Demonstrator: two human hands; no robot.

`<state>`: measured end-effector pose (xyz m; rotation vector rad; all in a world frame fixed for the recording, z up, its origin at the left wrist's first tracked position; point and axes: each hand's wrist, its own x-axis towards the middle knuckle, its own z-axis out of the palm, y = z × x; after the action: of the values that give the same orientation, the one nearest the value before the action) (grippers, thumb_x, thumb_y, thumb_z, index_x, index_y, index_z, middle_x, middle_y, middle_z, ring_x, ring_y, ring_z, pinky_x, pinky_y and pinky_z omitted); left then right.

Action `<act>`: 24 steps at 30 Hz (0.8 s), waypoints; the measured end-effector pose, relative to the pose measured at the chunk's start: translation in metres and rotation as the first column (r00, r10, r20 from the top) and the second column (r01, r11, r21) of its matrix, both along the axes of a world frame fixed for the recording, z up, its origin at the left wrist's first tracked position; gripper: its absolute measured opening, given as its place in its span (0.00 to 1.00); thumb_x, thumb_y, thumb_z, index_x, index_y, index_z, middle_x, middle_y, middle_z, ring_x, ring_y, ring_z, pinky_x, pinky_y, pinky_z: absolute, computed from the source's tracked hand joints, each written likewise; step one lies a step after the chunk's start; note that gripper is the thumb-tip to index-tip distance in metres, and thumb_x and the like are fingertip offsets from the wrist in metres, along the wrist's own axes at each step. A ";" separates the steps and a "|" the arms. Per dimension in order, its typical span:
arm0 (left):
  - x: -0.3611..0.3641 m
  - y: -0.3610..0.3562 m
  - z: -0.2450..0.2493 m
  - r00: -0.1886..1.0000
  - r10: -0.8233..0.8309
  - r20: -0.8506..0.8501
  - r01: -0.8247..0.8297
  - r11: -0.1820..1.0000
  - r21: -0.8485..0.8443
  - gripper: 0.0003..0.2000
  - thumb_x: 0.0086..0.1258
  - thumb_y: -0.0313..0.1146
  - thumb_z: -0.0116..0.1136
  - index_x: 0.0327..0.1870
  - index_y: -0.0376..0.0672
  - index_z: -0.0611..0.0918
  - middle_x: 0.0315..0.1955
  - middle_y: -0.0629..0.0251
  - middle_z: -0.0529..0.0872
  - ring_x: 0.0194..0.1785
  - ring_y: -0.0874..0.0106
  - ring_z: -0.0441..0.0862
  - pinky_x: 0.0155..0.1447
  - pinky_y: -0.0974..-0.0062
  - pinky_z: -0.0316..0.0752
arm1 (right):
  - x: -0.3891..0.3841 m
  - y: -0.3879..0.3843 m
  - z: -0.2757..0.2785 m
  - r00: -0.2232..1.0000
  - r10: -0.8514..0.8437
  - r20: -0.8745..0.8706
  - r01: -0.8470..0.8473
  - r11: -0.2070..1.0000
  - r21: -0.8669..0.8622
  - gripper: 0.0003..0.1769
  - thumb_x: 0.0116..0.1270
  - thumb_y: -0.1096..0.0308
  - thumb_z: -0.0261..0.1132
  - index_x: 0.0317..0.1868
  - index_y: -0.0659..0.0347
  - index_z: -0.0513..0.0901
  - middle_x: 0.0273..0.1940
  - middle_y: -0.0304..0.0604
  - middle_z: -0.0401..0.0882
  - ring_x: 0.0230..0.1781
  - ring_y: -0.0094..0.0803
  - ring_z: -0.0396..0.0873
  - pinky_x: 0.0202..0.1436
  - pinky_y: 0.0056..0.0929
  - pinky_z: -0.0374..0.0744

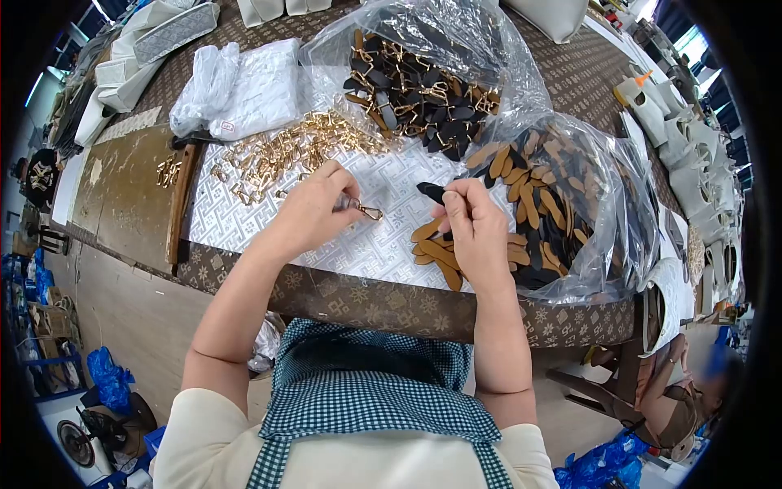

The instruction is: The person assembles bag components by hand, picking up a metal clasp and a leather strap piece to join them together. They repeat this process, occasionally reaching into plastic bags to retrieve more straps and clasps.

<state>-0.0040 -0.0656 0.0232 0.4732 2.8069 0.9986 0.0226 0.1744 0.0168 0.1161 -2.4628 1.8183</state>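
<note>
Between the fingers of my left hand (pixel 319 205) is a gold metal clasp (pixel 371 213), its hook end sticking out to the right. My right hand (pixel 475 222) pinches a small black strap piece (pixel 430 192) by one end. The hands are apart, above a white patterned sheet (pixel 326 253). Beyond my left hand lies a pile of gold clasps (pixel 314 138). Tan and black strap pieces (pixel 440 253) lie beside my right hand, with more in an open clear plastic bag (pixel 603 171) to the right.
Behind the sheet, a clear bag (pixel 481 41) holds black pieces with gold clasps (pixel 423 90). White wrapped packages (pixel 257 85) lie at the back left. A wooden board (pixel 122 191) with a raised edge is at the left. White bags (pixel 692 147) line the right side.
</note>
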 end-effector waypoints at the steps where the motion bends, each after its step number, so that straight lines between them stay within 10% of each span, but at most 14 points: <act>1: -0.002 0.001 -0.001 1.000 0.000 0.007 0.000 1.000 0.001 0.09 0.60 0.29 0.68 0.39 0.38 0.82 0.36 0.60 0.81 0.38 0.64 0.84 0.45 0.67 0.79 | 0.000 -0.001 -0.001 0.999 0.023 -0.028 -0.022 1.000 0.009 0.06 0.76 0.71 0.58 0.45 0.65 0.78 0.29 0.37 0.82 0.29 0.18 0.79 0.32 0.19 0.76; 9: -0.001 0.046 -0.002 0.944 -0.035 0.327 -0.221 0.668 0.711 0.05 0.72 0.27 0.61 0.41 0.34 0.82 0.36 0.67 0.86 0.36 0.77 0.85 0.37 0.82 0.78 | 0.002 -0.011 -0.008 0.991 0.075 -0.108 -0.056 0.983 0.174 0.09 0.69 0.69 0.64 0.46 0.60 0.76 0.33 0.47 0.86 0.33 0.39 0.87 0.36 0.33 0.81; 17: -0.004 0.050 -0.021 0.889 -0.262 0.375 -0.213 0.490 0.846 0.08 0.74 0.28 0.59 0.48 0.35 0.83 0.39 0.64 0.87 0.41 0.76 0.87 0.42 0.78 0.82 | 0.002 -0.008 -0.005 0.994 0.019 -0.107 -0.009 0.996 0.094 0.08 0.69 0.69 0.64 0.45 0.60 0.76 0.31 0.46 0.85 0.31 0.40 0.86 0.35 0.33 0.81; 24: -0.001 0.049 -0.015 0.891 -0.173 0.420 -0.218 0.649 0.729 0.06 0.71 0.29 0.61 0.40 0.35 0.82 0.33 0.66 0.86 0.34 0.78 0.84 0.39 0.80 0.79 | 0.003 -0.009 -0.004 0.992 0.087 -0.087 -0.078 0.992 0.100 0.09 0.68 0.69 0.65 0.47 0.60 0.77 0.34 0.47 0.86 0.34 0.41 0.87 0.38 0.33 0.82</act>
<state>-0.0048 -0.0166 0.0087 0.2088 1.8547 2.0001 0.0253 0.1654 0.0126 0.3044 -2.5175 1.6828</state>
